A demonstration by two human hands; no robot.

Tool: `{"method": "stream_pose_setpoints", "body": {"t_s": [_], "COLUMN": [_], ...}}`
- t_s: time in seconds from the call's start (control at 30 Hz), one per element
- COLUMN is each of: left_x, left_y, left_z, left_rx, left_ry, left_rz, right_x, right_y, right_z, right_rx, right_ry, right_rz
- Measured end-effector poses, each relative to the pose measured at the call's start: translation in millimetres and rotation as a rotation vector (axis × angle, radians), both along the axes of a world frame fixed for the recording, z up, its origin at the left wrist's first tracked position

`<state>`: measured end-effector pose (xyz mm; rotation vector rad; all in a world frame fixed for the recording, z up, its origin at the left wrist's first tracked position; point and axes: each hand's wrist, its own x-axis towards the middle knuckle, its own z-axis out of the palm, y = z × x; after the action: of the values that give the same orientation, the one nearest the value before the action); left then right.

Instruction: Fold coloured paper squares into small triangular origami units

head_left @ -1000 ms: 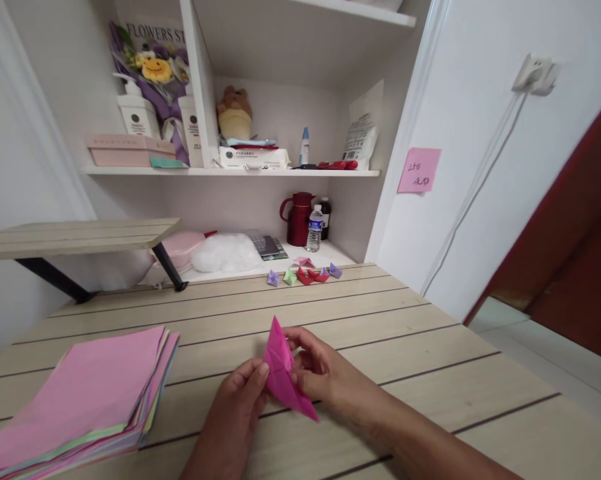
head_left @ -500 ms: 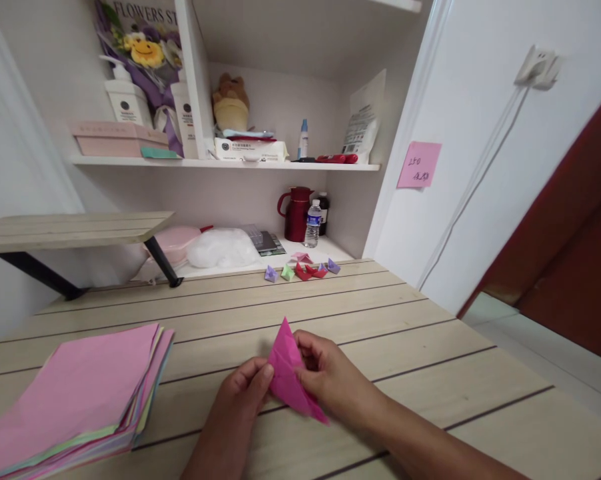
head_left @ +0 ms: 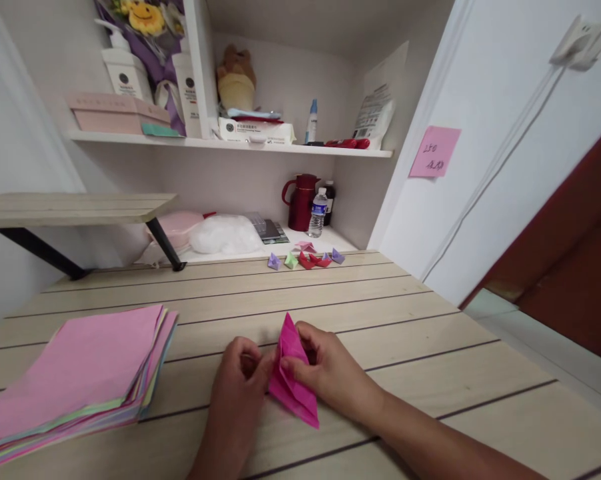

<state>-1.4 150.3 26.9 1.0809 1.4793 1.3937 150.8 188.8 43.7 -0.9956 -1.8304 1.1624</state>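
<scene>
A folded piece of bright pink origami paper [head_left: 294,393] is held tilted just above the tabletop, one pointed corner upward. My right hand [head_left: 333,370] grips it from the right, thumb pressed on the front face and fingers behind. At its left edge, my left hand [head_left: 241,383] has curled fingers and a thumb pinched against the paper; the fingertips are slightly blurred. Beyond the hands, several small folded paper pieces stand in a row, among them a purple one [head_left: 274,261], a green one [head_left: 290,261] and a red one [head_left: 306,261].
A stack of coloured paper sheets [head_left: 88,360] lies at the left of the slatted table [head_left: 220,293]. Behind it stands a small raised shelf [head_left: 75,208] on black legs. At the back are a red jug [head_left: 301,203], a water bottle [head_left: 318,213] and a white plastic bag [head_left: 225,235].
My right thumb has moved over the front of the pink paper, which has turned and looks narrower. My left fingers have shifted along its left edge. The view has tilted down slightly.
</scene>
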Motion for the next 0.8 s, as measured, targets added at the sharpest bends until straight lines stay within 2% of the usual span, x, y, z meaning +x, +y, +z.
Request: {"method": "stream_pose_setpoints", "body": {"t_s": [0.17, 0.3, 0.43, 0.63, 0.8], "left_x": [-3, -2, 3, 10, 17], "left_y": [-5, -5, -5, -8, -10], "left_z": [6.7, 5.9, -0.9, -11.2, -16.4], "left_rx": [0.012, 0.010, 0.029, 0.043, 0.189], "left_ry": [0.064, 0.170, 0.305, 0.551, 0.670], "left_rz": [-0.228, -0.191, -0.132, -0.153, -0.117], "right_x": [-1, 1, 8, 14, 15], "right_y": [1, 4, 8, 12, 12], "right_z": [-4.7, -3.9, -2.0, -1.9, -2.1], "right_rx": [0.084, 0.114, 0.165, 0.214, 0.237], "right_ry": [-0.125, -0.171, -0.372, -0.601, -0.643], "right_rz": [-0.049, -0.096, -0.118, -0.126, -0.100]}}
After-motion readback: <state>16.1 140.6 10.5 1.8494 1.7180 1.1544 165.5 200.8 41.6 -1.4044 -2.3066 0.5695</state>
